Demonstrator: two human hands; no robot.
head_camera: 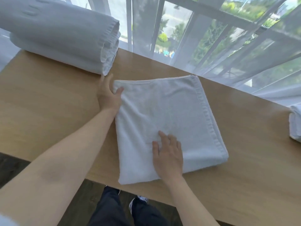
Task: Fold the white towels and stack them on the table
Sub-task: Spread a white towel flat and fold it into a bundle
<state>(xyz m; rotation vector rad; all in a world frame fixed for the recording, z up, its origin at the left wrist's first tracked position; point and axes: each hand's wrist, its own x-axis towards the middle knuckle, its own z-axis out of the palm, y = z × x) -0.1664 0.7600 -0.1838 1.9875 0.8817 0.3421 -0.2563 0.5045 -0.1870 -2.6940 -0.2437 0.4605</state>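
Left grip pinching folded towel corner, right grip flat, pressing it

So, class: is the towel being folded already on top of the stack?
No: the folded towel lies flat on the wooden table, apart from the towel stack at far left.

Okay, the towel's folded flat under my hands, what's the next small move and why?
Probably lift the folded towel onto the stack of towels at the far left. It looks fully folded, your left hand already pinches its far left corner, and your right hand lies flat on it.
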